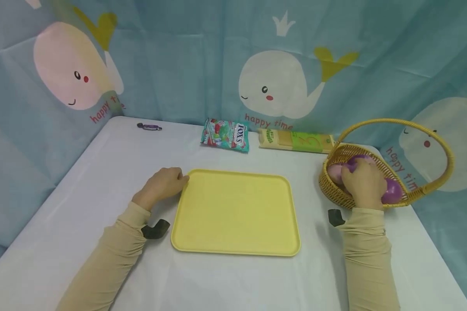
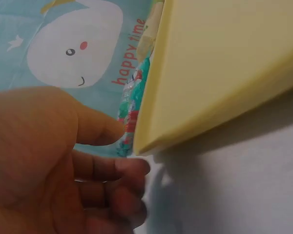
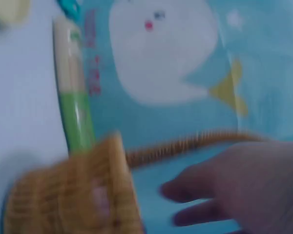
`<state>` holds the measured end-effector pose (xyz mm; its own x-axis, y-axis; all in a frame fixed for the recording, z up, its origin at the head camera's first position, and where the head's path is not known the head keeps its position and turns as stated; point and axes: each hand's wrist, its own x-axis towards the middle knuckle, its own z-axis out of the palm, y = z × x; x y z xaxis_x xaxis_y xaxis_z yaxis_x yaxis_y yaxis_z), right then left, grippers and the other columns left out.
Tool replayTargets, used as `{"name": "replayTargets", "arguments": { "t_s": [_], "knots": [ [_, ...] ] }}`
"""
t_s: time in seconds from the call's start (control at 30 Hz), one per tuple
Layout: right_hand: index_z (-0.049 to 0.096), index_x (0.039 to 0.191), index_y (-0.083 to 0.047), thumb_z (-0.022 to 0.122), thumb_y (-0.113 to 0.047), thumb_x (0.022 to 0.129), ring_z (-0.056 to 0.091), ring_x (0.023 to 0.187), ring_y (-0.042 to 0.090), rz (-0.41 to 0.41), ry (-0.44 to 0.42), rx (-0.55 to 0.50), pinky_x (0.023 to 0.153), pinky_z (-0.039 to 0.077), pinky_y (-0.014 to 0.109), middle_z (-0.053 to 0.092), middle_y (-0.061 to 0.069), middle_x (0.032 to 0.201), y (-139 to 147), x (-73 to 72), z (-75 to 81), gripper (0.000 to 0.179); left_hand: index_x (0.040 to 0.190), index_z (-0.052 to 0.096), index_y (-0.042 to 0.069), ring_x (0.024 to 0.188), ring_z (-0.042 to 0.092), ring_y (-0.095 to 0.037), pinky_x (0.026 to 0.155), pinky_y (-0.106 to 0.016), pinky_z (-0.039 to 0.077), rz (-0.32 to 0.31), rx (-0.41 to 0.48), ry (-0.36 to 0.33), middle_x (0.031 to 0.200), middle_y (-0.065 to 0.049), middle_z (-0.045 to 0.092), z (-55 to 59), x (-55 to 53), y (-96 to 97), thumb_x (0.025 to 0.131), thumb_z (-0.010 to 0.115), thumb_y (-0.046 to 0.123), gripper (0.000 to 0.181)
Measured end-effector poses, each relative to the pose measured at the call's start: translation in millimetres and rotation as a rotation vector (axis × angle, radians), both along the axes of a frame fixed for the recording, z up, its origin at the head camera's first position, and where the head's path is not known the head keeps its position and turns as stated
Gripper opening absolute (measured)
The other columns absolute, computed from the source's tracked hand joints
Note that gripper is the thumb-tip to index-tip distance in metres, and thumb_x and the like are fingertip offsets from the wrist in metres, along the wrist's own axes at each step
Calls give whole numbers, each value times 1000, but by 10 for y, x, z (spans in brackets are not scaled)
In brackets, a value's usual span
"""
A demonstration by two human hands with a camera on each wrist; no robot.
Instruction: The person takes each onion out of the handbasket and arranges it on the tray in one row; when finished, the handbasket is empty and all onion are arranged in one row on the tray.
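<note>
Left hand [image 1: 161, 185] loosely curled, right hand [image 1: 363, 181] forward — fingers [image 3: 190, 185] parted

Beside the left fingers [image 2: 112, 168], the yellow tray [image 1: 235, 211] looks like smooth, matt plastic. At the right fingers [image 3: 190, 185], the basket [image 1: 332, 190] is rough woven wicker; the purple item [image 1: 393, 191] next to them looks smooth and glossy. Beyond the left fingers, the FOX'S candy bag [image 1: 225, 134] is shiny plastic film.

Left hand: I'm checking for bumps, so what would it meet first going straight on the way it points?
The left hand would likely meet the yellow tray first, near its far-left corner; whether they already touch is unclear.
</note>
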<state>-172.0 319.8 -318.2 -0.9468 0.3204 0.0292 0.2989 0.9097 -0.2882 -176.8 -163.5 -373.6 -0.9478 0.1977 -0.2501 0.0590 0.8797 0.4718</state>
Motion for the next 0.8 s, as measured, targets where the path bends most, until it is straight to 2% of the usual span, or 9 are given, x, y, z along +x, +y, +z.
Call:
{"name": "replayTargets", "arguments": {
  "t_s": [0.07, 0.13, 0.3, 0.37, 0.5, 0.6, 0.8],
  "knots": [
    [49, 133, 3, 48, -41, 95, 41, 117, 61, -26, -104, 11, 88, 34, 74, 46, 37, 132, 115, 3, -17, 58, 86, 54, 6, 64, 46, -16, 56, -27, 37, -19, 37, -33, 72, -4, 50, -38, -11, -13, 101, 42, 28, 29],
    [49, 133, 3, 50, -46, 95, 41, 116, 63, -37, -169, 5, 88, 31, 76, 46, 40, 130, 186, 6, -33, 62, 87, 54, 6, 65, 46, -17, 57, -28, 37, -37, 54, -46, 73, -4, 50, -69, -24, -27, 101, 41, 26, 27],
    [44, 138, 3, 49, -53, 94, 40, 116, 64, -27, -216, 7, 92, 26, 79, 43, 43, 133, 248, 1, -68, 72, 86, 53, 6, 67, 46, -17, 59, -28, 37, -60, 74, -58, 74, -4, 50, -97, -48, -48, 99, 39, 21, 25],
    [41, 140, 4, 47, -57, 94, 38, 118, 65, -24, -201, 1, 93, 24, 80, 41, 43, 135, 247, -10, -102, 77, 87, 53, 6, 68, 46, -17, 59, -28, 37, -64, 80, -66, 75, -5, 50, -96, -47, -56, 100, 38, 21, 25],
    [34, 141, 9, 44, -66, 92, 39, 120, 65, -38, -115, -22, 94, 25, 77, 40, 45, 135, 237, -54, -214, 90, 89, 52, 7, 70, 46, -17, 60, -28, 37, -62, 83, -78, 77, -5, 50, -100, -44, -55, 101, 37, 23, 26],
    [31, 140, 12, 49, -66, 89, 41, 119, 63, -55, -70, -51, 96, 26, 73, 42, 47, 131, 222, -81, -265, 95, 89, 51, 7, 70, 46, -17, 61, -28, 37, -58, 79, -79, 77, -5, 50, -98, -40, -48, 101, 36, 24, 26],
    [29, 142, 8, 61, -57, 86, 40, 120, 62, -69, -18, -80, 99, 26, 71, 43, 44, 132, 196, -112, -271, 92, 93, 52, 5, 71, 46, -18, 62, -29, 37, -59, 78, -83, 78, -6, 49, -71, -20, -53, 102, 32, 24, 29]
  ]
}}
